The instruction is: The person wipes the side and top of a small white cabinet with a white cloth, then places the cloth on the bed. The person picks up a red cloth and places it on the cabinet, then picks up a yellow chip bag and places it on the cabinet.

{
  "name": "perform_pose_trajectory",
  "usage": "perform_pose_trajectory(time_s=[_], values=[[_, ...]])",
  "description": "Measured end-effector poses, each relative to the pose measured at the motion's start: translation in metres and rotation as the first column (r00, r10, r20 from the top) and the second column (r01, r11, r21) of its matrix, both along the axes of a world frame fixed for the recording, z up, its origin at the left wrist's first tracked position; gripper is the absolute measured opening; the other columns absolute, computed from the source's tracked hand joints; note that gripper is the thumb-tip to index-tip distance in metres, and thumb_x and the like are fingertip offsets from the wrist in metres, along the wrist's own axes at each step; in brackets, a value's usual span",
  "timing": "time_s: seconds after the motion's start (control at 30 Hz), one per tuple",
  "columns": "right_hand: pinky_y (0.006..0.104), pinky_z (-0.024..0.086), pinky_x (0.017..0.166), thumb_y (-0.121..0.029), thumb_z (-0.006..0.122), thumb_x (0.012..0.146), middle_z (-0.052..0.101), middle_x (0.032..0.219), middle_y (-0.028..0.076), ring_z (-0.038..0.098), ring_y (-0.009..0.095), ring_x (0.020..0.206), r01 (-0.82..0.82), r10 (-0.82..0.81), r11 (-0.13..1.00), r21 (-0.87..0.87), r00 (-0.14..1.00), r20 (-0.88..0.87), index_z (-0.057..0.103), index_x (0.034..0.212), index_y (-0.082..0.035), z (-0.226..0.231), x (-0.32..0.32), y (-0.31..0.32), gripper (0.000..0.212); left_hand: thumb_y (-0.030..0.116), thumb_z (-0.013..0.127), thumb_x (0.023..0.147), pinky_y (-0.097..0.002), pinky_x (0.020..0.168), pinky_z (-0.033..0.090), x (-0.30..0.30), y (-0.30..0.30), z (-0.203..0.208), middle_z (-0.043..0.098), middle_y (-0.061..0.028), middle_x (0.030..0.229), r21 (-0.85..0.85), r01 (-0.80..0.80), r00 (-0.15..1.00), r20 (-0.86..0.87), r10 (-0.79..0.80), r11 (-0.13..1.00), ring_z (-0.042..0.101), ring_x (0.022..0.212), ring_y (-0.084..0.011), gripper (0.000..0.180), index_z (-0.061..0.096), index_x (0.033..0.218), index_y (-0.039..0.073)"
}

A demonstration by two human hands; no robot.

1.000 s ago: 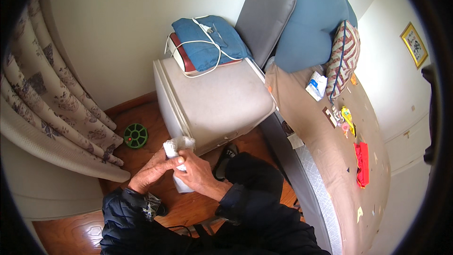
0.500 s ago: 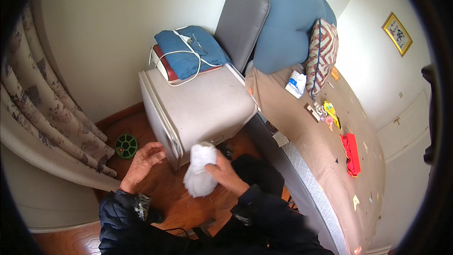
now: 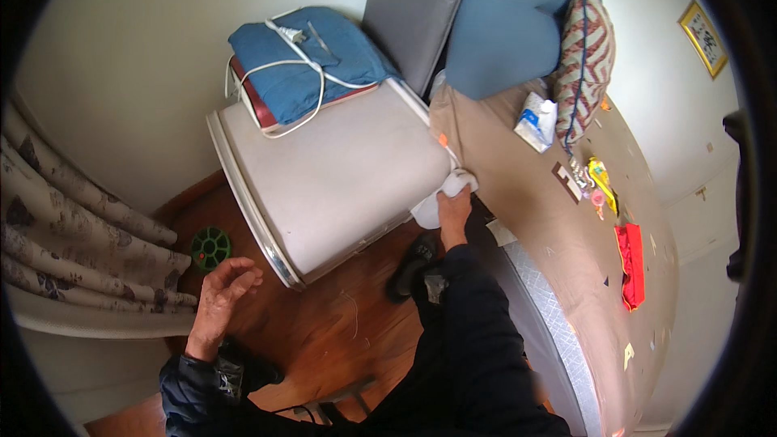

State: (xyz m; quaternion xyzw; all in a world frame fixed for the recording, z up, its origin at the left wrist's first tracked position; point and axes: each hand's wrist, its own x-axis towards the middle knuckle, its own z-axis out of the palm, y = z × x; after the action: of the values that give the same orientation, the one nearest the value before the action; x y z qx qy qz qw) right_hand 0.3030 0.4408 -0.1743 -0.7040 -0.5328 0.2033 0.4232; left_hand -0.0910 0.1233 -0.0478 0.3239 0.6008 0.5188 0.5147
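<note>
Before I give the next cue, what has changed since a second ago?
The left hand has let go of the white cloth. The right hand still grips it and has carried it forward and right, to the pale cabinet's corner beside the bed. The folded blue fabric, green round object and red item stayed put.

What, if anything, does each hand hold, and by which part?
The bare right hand holds a bunched white cloth near its middle, with cloth showing on both sides. The bare left hand holds nothing.
</note>
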Motion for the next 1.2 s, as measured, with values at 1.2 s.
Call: perform_pose_trajectory(time_s=[1.2], values=[[0.0408,0.054,0.093,-0.002,0.065,0.093,0.072,0.122,0.017,0.069,0.03,0.109,0.01,-0.046,0.997,-0.079,0.881,-0.47,0.057,0.139,-0.003,-0.062,0.0,-0.001,0.047,0.015,0.067,0.102,-0.03,0.089,0.055,-0.001,0.0,-0.001,0.074,-0.0098,0.108,0.001,-0.058,0.998,0.024,0.058,0.998,0.07,0.098,-0.0167,0.024,0.066,0.12,-0.001]])
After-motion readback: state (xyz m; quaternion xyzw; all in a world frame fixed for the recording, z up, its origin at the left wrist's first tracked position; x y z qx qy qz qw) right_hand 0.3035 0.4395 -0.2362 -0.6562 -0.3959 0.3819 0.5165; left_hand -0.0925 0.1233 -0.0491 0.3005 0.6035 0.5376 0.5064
